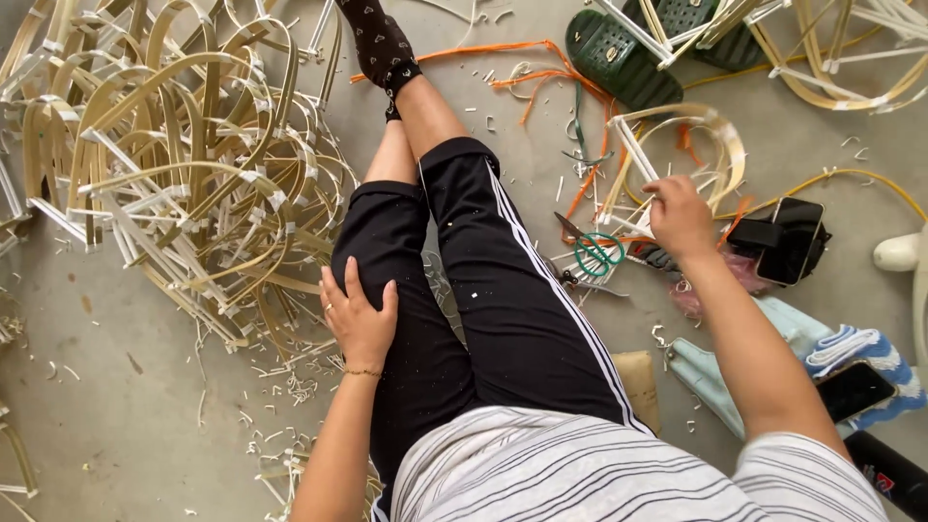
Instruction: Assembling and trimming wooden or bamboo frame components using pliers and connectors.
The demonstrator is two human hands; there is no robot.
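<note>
I sit on a concrete floor with my legs in black trousers (483,290) stretched forward. My left hand (358,317) rests flat on my left thigh, fingers apart, holding nothing. My right hand (679,215) reaches out to the right and closes its fingers on a white stick of a bent bamboo frame (688,145) lying on the floor. Green-handled scissors (592,253) lie just left of that hand.
A big heap of bent bamboo frames (174,155) fills the left. Green sandals (628,53) and more frames lie at the top right. Two phones (795,240) (855,389), a pale blue bag (715,372) and orange strips (541,77) lie at the right.
</note>
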